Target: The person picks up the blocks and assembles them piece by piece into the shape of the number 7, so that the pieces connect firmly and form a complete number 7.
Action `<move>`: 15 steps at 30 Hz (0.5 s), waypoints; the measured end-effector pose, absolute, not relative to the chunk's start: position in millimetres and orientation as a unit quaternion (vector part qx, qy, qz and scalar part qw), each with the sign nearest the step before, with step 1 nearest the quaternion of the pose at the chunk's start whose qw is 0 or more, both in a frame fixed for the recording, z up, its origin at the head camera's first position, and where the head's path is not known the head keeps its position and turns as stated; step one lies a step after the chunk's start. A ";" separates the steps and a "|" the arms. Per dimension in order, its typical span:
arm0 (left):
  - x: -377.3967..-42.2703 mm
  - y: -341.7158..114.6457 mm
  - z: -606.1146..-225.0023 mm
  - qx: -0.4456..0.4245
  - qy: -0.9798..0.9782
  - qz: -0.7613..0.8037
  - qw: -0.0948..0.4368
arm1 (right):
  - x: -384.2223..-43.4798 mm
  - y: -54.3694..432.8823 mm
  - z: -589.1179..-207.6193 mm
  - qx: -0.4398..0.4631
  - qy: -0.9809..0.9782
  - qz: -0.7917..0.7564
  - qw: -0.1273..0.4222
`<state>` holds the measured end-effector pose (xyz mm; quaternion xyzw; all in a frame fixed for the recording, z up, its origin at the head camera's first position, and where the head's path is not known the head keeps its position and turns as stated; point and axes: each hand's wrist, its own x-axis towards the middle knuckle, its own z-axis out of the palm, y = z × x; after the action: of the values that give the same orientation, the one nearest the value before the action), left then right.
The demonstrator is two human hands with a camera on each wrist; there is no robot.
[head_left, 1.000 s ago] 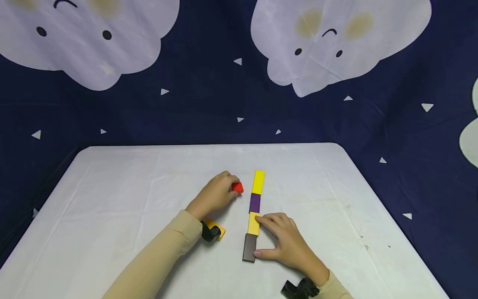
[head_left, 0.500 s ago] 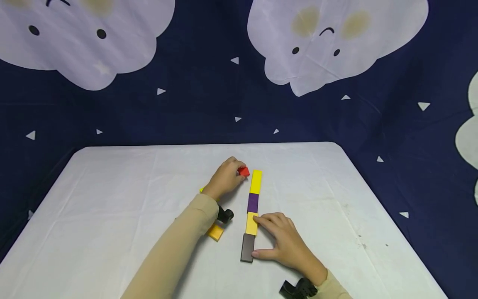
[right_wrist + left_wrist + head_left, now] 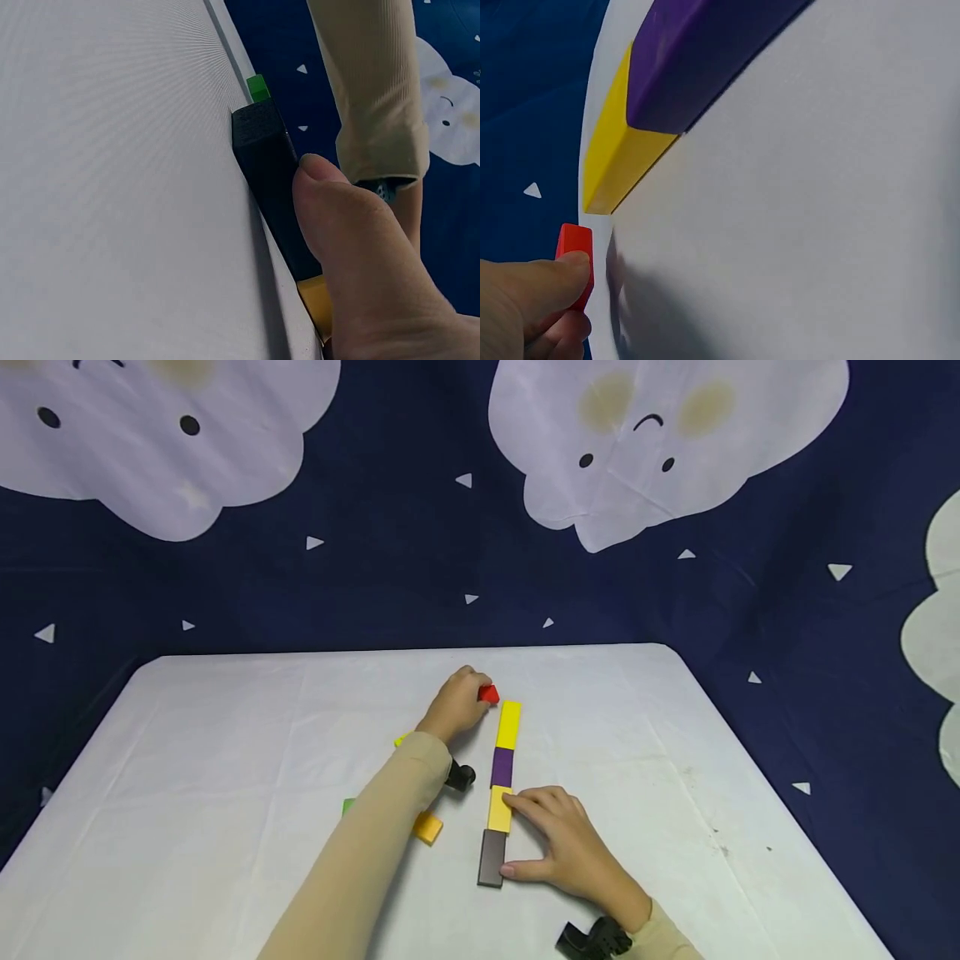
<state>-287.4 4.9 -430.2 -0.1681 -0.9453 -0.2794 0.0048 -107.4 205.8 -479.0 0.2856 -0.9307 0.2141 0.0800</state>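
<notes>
My left hand [image 3: 456, 703] pinches a small red block [image 3: 490, 694] between thumb and fingers, close to the far end of a row of blocks. From far to near, the row has a bright yellow block [image 3: 508, 725], a purple block [image 3: 502, 767], a paler yellow block [image 3: 498, 817] and a dark grey block [image 3: 492, 857]. In the left wrist view the red block [image 3: 575, 238] is just short of the yellow one [image 3: 622, 161]. My right hand [image 3: 566, 839] lies along the row's right side, index fingertip at the paler yellow block, thumb against the grey one.
Under and beside the left forearm lie an orange block [image 3: 428, 828], a partly hidden green block [image 3: 348, 805] and a bit of a yellow one [image 3: 402, 740]. A white cloth covers the table [image 3: 202, 760]; behind its far edge hangs a dark blue curtain [image 3: 405, 585] with clouds.
My left hand has carried the red block away from me and slightly right, to the row's far end. The right hand keeps its place beside the row. The view has shifted slightly.
</notes>
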 end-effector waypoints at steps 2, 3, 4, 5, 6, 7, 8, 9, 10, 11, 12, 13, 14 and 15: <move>-290.1 6.8 -430.9 -0.165 -0.946 -0.280 0.000 | -107.6 206.2 -479.1 0.284 -0.931 0.215 0.077; -291.4 7.9 -431.5 -0.165 -0.946 -0.280 -0.001 | -107.7 206.4 -479.4 0.284 -0.932 0.214 0.076; -292.6 8.9 -432.0 -0.165 -0.945 -0.281 -0.002 | -107.9 206.6 -479.7 0.283 -0.932 0.213 0.075; -293.7 9.8 -432.8 -0.165 -0.945 -0.282 -0.004 | -108.0 206.8 -479.9 0.282 -0.932 0.214 0.075; -294.7 10.6 -433.6 -0.165 -0.945 -0.284 -0.005 | -108.1 207.0 -480.2 0.281 -0.933 0.214 0.074; -295.3 11.5 -434.4 -0.164 -0.944 -0.287 -0.007 | -108.2 207.1 -480.5 0.281 -0.933 0.213 0.074; -296.1 12.3 -435.4 -0.162 -0.943 -0.290 -0.009 | -108.3 207.2 -480.7 0.281 -0.933 0.214 0.074; -296.8 13.1 -436.4 -0.160 -0.942 -0.294 -0.010 | -108.5 207.1 -480.8 0.282 -0.933 0.213 0.074; -297.5 13.7 -437.3 -0.158 -0.942 -0.297 -0.010 | -108.6 207.1 -480.9 0.282 -0.932 0.214 0.074; -298.4 14.4 -438.3 -0.156 -0.941 -0.299 -0.010 | -108.6 206.9 -480.9 0.283 -0.932 0.215 0.074; -299.0 15.2 -439.0 -0.154 -0.941 -0.302 -0.010 | -108.7 206.8 -480.8 0.283 -0.932 0.214 0.074; -299.7 16.0 -439.6 -0.152 -0.940 -0.305 -0.009 | -108.7 206.8 -480.6 0.283 -0.932 0.214 0.073; -300.5 16.8 -440.1 -0.152 -0.939 -0.308 -0.010 | -108.6 206.8 -480.4 0.282 -0.932 0.214 0.072; -300.9 17.7 -440.1 -0.152 -0.938 -0.312 -0.012 | -108.6 206.9 -480.2 0.281 -0.933 0.214 0.071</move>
<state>-300.9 17.7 -440.1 -0.1523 -0.9376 -0.3123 -0.0122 -108.6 206.9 -480.2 0.2814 -0.9326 0.2144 0.0711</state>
